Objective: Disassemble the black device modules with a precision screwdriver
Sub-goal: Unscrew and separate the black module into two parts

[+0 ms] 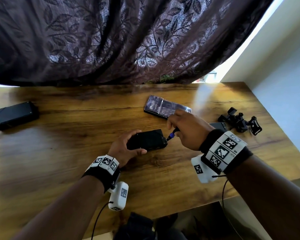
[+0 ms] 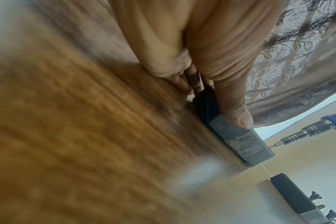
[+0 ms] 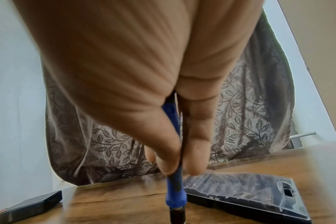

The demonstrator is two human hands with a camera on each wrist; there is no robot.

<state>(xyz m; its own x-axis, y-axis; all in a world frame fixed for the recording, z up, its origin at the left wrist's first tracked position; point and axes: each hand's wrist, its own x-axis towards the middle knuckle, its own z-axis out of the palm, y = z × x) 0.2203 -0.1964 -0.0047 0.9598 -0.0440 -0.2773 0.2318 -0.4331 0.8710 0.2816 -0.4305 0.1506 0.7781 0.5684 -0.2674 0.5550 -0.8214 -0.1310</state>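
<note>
Module: flat black rectangular device module [image 1: 147,140] lies mid-table on the brown wood-grain table [image 1: 62,135].
Left hand: left hand [image 1: 124,149] grips the module's near-left end, thumb along its near edge, wrist low.
Right hand: right hand [image 1: 187,129] pinches the blue-handled precision screwdriver [image 1: 171,135], tip at the module's right corner, wrist raised.

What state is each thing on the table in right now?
Black module: flat on table, held by left hand.
Screwdriver: gripped by right hand, tip at module's right end.
Bit case: clear lid closed.
Second module: lying untouched, far left.
Black mounts: loose pile, far right.
</note>
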